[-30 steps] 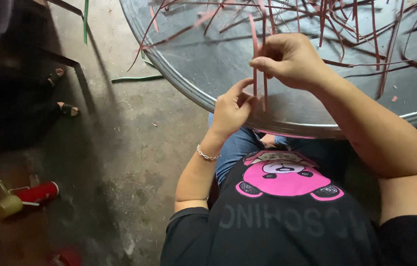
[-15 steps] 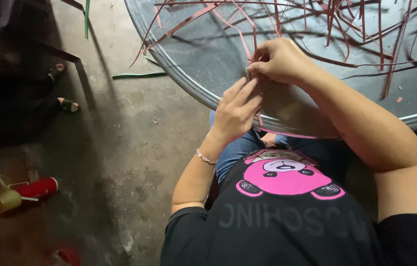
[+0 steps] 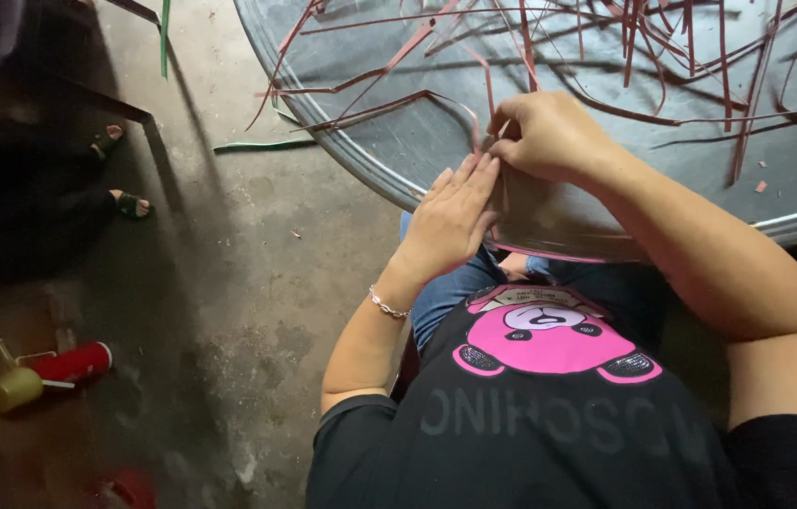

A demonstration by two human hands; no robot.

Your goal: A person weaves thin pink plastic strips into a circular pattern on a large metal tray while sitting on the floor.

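A large round metal tray (image 3: pixel 398 151) lies in front of me, strewn with several thin reddish strips (image 3: pixel 389 104). My right hand (image 3: pixel 549 137) is closed around a small bundle of these strips (image 3: pixel 502 193) near the tray's front edge. My left hand (image 3: pixel 450 221), fingers straight and together, presses flat against the side of that bundle just below the right hand. A thin bracelet (image 3: pixel 387 303) circles my left wrist. The bundle's lower end is hidden behind my hands.
Bare concrete floor (image 3: pixel 257 311) spreads to the left. A green strip (image 3: pixel 262 145) lies on it by the tray. A red can and yellow cup (image 3: pixel 50 372) sit at lower left. Another person's sandalled feet (image 3: pixel 121 174) show under a dark bench at left.
My right hand has come down and closed the raised strips into a bundle at the tray's edge. My left hand has flattened against the bundle from the left.
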